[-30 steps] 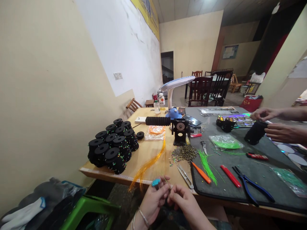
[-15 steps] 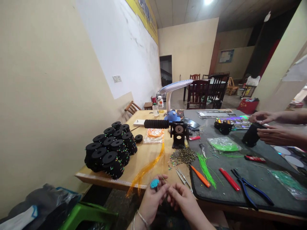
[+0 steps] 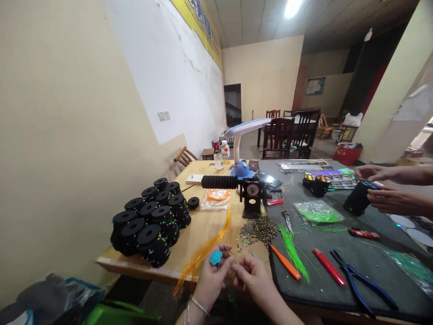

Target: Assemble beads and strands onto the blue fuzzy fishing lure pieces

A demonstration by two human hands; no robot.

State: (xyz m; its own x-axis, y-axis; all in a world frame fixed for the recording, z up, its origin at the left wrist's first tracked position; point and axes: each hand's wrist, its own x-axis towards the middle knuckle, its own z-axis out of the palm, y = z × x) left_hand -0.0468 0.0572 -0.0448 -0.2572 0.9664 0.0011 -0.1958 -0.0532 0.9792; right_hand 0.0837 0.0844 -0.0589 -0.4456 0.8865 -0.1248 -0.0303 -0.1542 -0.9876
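Note:
At the table's front edge my left hand has its thumb and fingers closed in a pinch on a thin yellowish strand. A turquoise knobbly cluster sits on a finger of that hand, like a ring. Close beside it, my right hand is also pinched, its fingertips nearly meeting the left ones. Whatever lies between the right fingertips is too small to make out. Long orange strands trail over the edge just left of my hands. Small dark metal beads lie piled beyond them.
Stacked black spools stand at left. A black hand-cranked device and a blue lamp are ahead. Green strands, an orange-handled tool and blue pliers lie right. Another person's hands hold a black roll.
The view has tilted slightly up, so the table sits lower. My hands keep their pinched pose close together, and the right one now covers most of the scissors.

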